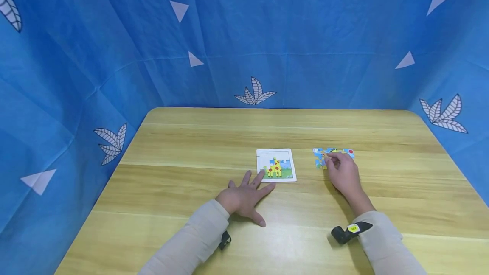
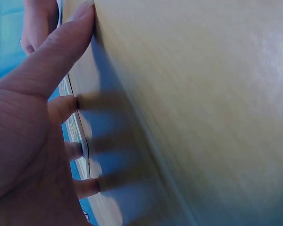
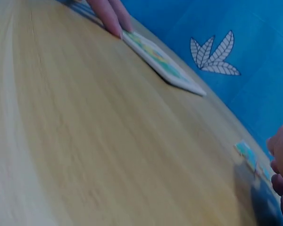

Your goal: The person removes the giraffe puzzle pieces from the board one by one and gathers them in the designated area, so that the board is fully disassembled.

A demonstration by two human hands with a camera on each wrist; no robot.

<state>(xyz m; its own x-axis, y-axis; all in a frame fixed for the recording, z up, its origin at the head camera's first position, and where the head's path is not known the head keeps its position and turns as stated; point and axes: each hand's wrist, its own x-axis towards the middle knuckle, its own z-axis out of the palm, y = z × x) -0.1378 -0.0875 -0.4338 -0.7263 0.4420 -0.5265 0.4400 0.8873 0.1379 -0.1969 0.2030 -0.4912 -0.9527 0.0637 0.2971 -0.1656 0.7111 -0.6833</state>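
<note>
A white-framed jigsaw puzzle board (image 1: 276, 152) lies on the table, partly filled with yellow giraffes with red spots, green grass and some blue. My left hand (image 1: 248, 198) is spread flat beside its near left corner, fingertips at the frame's edge and thumb pointing toward me. In the right wrist view, fingers (image 3: 108, 16) of that hand touch the board's end. Further right, my right hand (image 1: 344, 175) bends over a group of loose puzzle pieces (image 1: 318, 164), its thumb and index finger pinching one small piece. Most of that piece is hidden by the fingertips.
The wood-grain table (image 1: 198, 139) ends at a blue cloth (image 1: 305, 33) with white leaves and triangles, which also hangs along both sides. A black camera strap (image 1: 351, 231) sits on the right wrist, over a light sleeve (image 1: 389, 245).
</note>
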